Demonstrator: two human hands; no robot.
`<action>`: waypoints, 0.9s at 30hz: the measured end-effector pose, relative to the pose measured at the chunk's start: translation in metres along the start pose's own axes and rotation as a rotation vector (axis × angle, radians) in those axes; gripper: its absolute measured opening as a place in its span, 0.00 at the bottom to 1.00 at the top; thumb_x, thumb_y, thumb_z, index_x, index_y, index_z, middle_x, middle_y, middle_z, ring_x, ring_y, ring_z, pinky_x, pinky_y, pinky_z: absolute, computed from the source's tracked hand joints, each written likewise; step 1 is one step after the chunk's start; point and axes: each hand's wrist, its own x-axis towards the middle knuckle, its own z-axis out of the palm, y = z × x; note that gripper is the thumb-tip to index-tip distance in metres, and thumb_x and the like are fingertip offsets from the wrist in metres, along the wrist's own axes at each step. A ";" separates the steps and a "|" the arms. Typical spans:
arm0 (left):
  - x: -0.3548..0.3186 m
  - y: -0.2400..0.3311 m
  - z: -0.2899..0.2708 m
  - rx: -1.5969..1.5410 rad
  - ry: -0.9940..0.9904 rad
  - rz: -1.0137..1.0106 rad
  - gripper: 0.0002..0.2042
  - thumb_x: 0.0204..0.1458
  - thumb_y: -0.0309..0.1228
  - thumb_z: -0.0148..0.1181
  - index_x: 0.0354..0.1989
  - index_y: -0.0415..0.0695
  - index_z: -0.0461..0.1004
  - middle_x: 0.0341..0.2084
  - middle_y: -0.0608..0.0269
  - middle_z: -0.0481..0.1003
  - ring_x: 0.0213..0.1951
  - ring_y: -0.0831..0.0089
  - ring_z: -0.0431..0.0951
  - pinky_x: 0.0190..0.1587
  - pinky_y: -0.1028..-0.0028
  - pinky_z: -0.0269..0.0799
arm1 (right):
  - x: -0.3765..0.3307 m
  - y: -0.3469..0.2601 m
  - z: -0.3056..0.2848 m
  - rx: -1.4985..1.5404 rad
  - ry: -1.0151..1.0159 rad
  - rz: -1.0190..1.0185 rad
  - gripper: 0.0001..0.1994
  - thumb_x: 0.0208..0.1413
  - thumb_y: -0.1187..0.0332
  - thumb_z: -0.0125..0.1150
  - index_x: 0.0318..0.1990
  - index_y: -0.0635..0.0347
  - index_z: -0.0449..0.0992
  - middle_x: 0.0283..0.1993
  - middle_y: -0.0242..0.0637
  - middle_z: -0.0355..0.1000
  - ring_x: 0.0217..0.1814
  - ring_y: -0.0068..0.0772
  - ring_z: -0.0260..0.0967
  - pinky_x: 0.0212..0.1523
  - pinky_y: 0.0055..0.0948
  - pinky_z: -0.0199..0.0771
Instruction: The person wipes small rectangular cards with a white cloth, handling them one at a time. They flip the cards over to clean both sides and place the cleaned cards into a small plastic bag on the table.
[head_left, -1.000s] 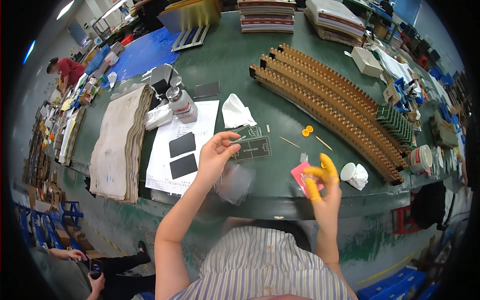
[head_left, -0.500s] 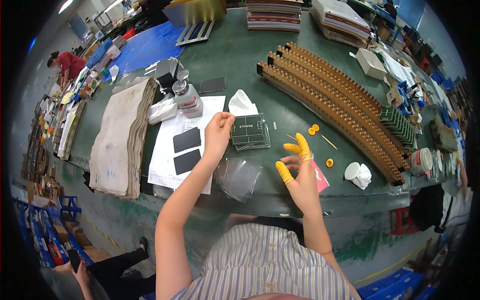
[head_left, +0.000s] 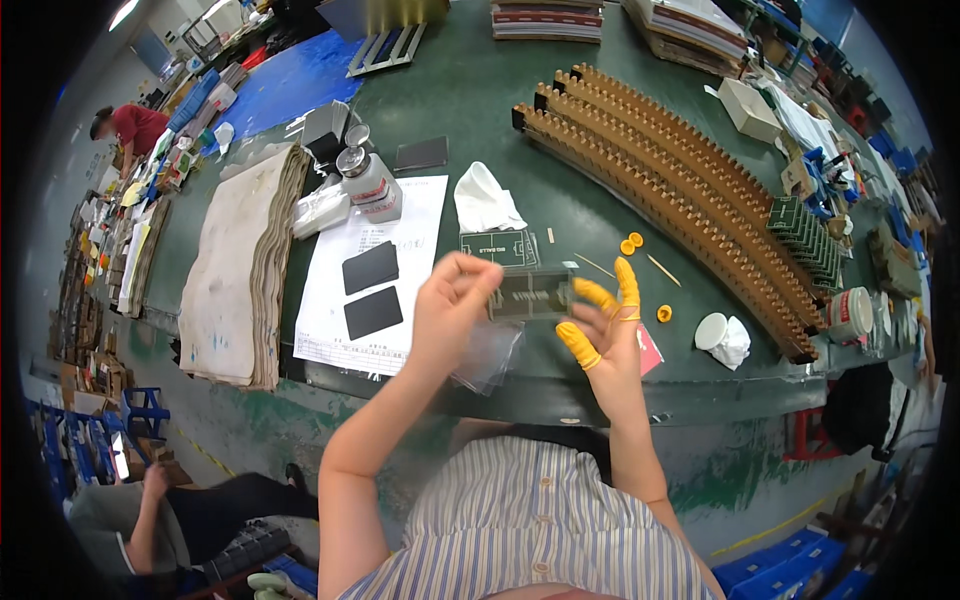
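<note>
Right now we hold a small dark green rectangular circuit panel [head_left: 530, 295] up between both hands, raised above the near edge of the green worktable [head_left: 470, 110]. Our left hand [head_left: 452, 310] has its fingers pinched together on the panel's left end, and our right hand [head_left: 605, 330], wearing yellow rubber finger cots [head_left: 598, 293] on several fingertips, is closed on its right end. So the panel is clamped at both ends and rests on nothing.

Just below our hands a clear plastic bag [head_left: 490, 352] lies at the table edge. To the left sits a white printed paper sheet [head_left: 385, 240] with two black rectangular pads [head_left: 370, 267] on it, and beyond it a small dispenser bottle with a metal top [head_left: 370, 182]. A second green panel [head_left: 497, 245] lies flat just behind the held one, near a crumpled white cloth [head_left: 485, 200]. Loose yellow finger cots [head_left: 630, 243] lie to the right, and long brown slotted racks [head_left: 680, 190] run diagonally across the far side.

We judge the main risk to be a slip: the panel is thin and held only at its ends, so uneven squeezing could bend it or let it drop to the floor. Our bare left fingers could also smudge its surface.
</note>
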 end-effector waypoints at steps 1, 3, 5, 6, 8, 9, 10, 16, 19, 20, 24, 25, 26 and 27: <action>-0.008 -0.001 0.004 -0.013 -0.041 -0.029 0.05 0.56 0.28 0.54 0.38 0.40 0.69 0.26 0.66 0.76 0.29 0.86 0.73 0.29 0.85 0.67 | -0.001 -0.004 -0.002 0.085 -0.056 0.089 0.35 0.55 0.78 0.54 0.67 0.56 0.41 0.46 0.44 0.68 0.43 0.35 0.72 0.42 0.28 0.75; -0.020 0.007 0.017 -0.138 -0.058 -0.139 0.07 0.55 0.25 0.55 0.41 0.39 0.68 0.25 0.67 0.75 0.28 0.86 0.73 0.29 0.85 0.67 | -0.003 -0.007 -0.009 0.261 -0.169 0.267 0.35 0.56 0.80 0.52 0.67 0.54 0.39 0.44 0.45 0.69 0.36 0.35 0.75 0.37 0.27 0.78; -0.028 0.007 0.019 -0.197 -0.112 -0.240 0.11 0.54 0.23 0.55 0.46 0.39 0.67 0.24 0.68 0.74 0.27 0.86 0.71 0.30 0.85 0.67 | -0.006 -0.005 -0.011 0.339 -0.145 0.293 0.35 0.56 0.81 0.50 0.67 0.53 0.40 0.41 0.45 0.70 0.28 0.33 0.75 0.30 0.28 0.79; -0.031 0.005 0.013 -0.194 -0.156 -0.287 0.14 0.54 0.23 0.55 0.49 0.39 0.66 0.24 0.69 0.73 0.26 0.87 0.70 0.30 0.85 0.67 | -0.008 -0.004 -0.013 0.367 -0.155 0.305 0.35 0.56 0.81 0.51 0.67 0.52 0.40 0.41 0.45 0.70 0.29 0.34 0.75 0.30 0.28 0.79; -0.035 0.014 0.011 -0.211 -0.234 -0.329 0.23 0.51 0.19 0.55 0.57 0.39 0.62 0.22 0.72 0.71 0.24 0.88 0.66 0.28 0.86 0.64 | -0.010 -0.004 -0.014 0.380 -0.174 0.311 0.35 0.56 0.82 0.51 0.67 0.52 0.40 0.41 0.45 0.70 0.29 0.34 0.75 0.31 0.28 0.79; -0.036 0.012 0.008 -0.208 -0.220 -0.313 0.23 0.51 0.19 0.55 0.58 0.39 0.61 0.22 0.71 0.71 0.23 0.88 0.66 0.27 0.86 0.64 | -0.012 -0.004 -0.014 0.367 -0.187 0.308 0.36 0.56 0.82 0.51 0.67 0.52 0.40 0.41 0.45 0.70 0.30 0.35 0.75 0.31 0.28 0.79; -0.037 0.008 0.004 -0.207 -0.205 -0.296 0.24 0.51 0.19 0.55 0.58 0.39 0.61 0.23 0.71 0.71 0.23 0.87 0.66 0.27 0.85 0.65 | -0.013 -0.005 -0.013 0.353 -0.201 0.305 0.36 0.56 0.82 0.52 0.67 0.52 0.40 0.41 0.45 0.70 0.30 0.35 0.75 0.32 0.28 0.79; -0.040 0.009 0.002 -0.158 -0.068 -0.296 0.24 0.52 0.20 0.56 0.59 0.40 0.60 0.30 0.62 0.76 0.27 0.81 0.75 0.32 0.81 0.73 | -0.018 -0.007 -0.006 0.343 -0.214 0.277 0.37 0.56 0.80 0.53 0.68 0.52 0.38 0.41 0.44 0.71 0.34 0.36 0.75 0.35 0.30 0.79; -0.044 0.009 0.004 -0.089 -0.035 -0.238 0.23 0.54 0.22 0.54 0.59 0.40 0.60 0.35 0.55 0.77 0.33 0.75 0.78 0.35 0.79 0.75 | -0.019 0.001 -0.010 0.431 -0.161 0.296 0.34 0.59 0.78 0.49 0.68 0.53 0.38 0.39 0.42 0.71 0.34 0.36 0.75 0.36 0.29 0.79; -0.046 0.008 0.004 -0.064 -0.044 -0.209 0.22 0.55 0.22 0.54 0.59 0.41 0.60 0.37 0.53 0.77 0.35 0.74 0.79 0.37 0.78 0.76 | -0.020 0.001 -0.011 0.479 -0.139 0.313 0.33 0.60 0.77 0.48 0.68 0.53 0.38 0.38 0.42 0.71 0.34 0.36 0.75 0.36 0.29 0.79; -0.051 0.008 0.008 -0.028 0.009 -0.113 0.18 0.56 0.21 0.51 0.56 0.39 0.62 0.36 0.52 0.76 0.36 0.70 0.79 0.38 0.77 0.77 | -0.024 0.002 -0.017 0.309 -0.096 0.236 0.31 0.61 0.75 0.46 0.68 0.54 0.39 0.36 0.40 0.71 0.31 0.33 0.75 0.34 0.25 0.77; -0.051 0.008 0.007 0.010 0.045 -0.078 0.17 0.56 0.20 0.50 0.54 0.37 0.63 0.35 0.51 0.77 0.35 0.69 0.79 0.38 0.76 0.77 | -0.026 0.006 -0.020 0.285 -0.066 0.201 0.31 0.61 0.75 0.46 0.68 0.54 0.39 0.35 0.40 0.72 0.30 0.32 0.75 0.33 0.24 0.77; -0.050 0.008 0.005 0.047 0.080 -0.043 0.16 0.55 0.20 0.50 0.53 0.35 0.65 0.34 0.51 0.77 0.34 0.68 0.79 0.38 0.75 0.77 | -0.027 0.007 -0.022 0.262 -0.036 0.166 0.31 0.61 0.74 0.46 0.68 0.54 0.39 0.35 0.40 0.72 0.29 0.31 0.75 0.33 0.23 0.76; -0.046 0.004 -0.001 0.132 0.114 0.020 0.14 0.56 0.20 0.50 0.51 0.35 0.66 0.34 0.52 0.77 0.33 0.69 0.80 0.37 0.75 0.77 | -0.027 0.005 -0.025 0.261 0.013 0.156 0.30 0.61 0.74 0.47 0.68 0.55 0.40 0.36 0.40 0.72 0.29 0.31 0.74 0.32 0.23 0.76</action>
